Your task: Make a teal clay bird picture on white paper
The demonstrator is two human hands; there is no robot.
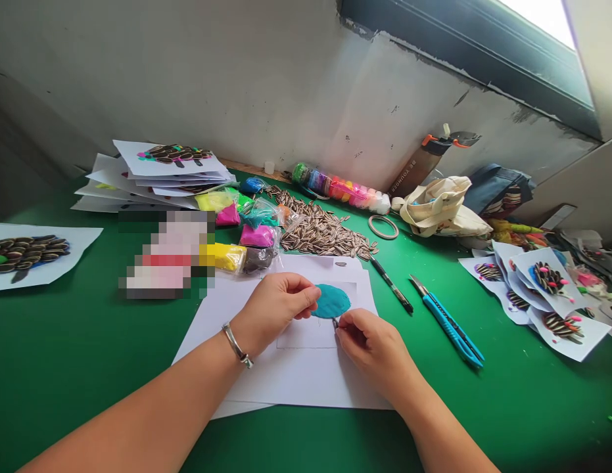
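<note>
The teal modelling-clay disc (331,301) lies on white paper (306,374) at lower centre, its left edge steadied by the left hand's (273,312) closed fingers while the right hand (372,348) tightly pinches a small metal tool (334,322) against it.

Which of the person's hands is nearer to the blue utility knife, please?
The right hand is nearer: it sits to the left of the blue utility knife, not touching it. The left hand lies farther away, beyond the teal clay disc.
</note>
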